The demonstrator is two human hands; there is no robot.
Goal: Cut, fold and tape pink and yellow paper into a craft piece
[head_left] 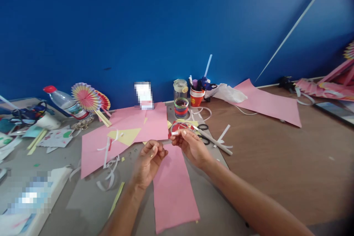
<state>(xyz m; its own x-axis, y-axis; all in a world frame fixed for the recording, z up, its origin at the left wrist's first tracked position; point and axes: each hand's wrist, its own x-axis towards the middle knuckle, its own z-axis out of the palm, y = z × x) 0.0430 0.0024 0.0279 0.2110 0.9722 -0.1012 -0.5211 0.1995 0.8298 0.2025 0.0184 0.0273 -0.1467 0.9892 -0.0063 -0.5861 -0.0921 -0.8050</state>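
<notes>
My right hand (192,147) pinches a short white strip (175,133) between thumb and fingers, probably paper or tape. To its left, my left hand (151,160) has thumb and fingertips pressed together; whatever they hold, if anything, is too small to name. Both hands hover above the far end of a long pink paper piece (175,191) lying on the grey mat. Just beyond my right hand lie black-handled scissors (204,127), partly hidden, and a pale stick-like tool (214,141).
Larger pink sheets (124,118) with yellow scraps lie behind my left hand. Curled white strips (110,173) are at left. A clear jar (180,88), a red paper cup (197,97) of tools and a tipped bottle (65,101) line the blue wall. Another pink sheet (271,101) lies right.
</notes>
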